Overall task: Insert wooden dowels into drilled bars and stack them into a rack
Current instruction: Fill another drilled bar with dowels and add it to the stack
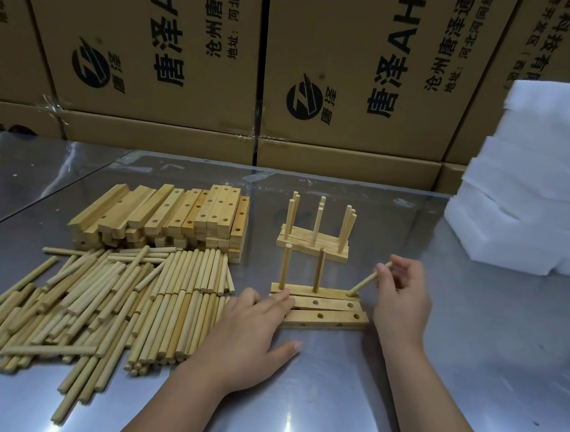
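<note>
Three drilled wooden bars [324, 309] lie side by side in front of me. The far bar carries two upright dowels [319, 269]. My right hand [401, 298] pinches a third dowel [367, 281], tilted, with its lower end at the far bar's right hole. My left hand [251, 329] lies flat with straight fingers pressing on the left ends of the bars. Behind them stands a finished stack of bars with upright dowels [314, 240].
A heap of loose dowels [106, 300] covers the left of the shiny metal table [468, 383]. A pile of drilled bars [174, 217] sits behind it. White foam blocks [538, 188] stand at the right, cardboard boxes [321, 82] along the back.
</note>
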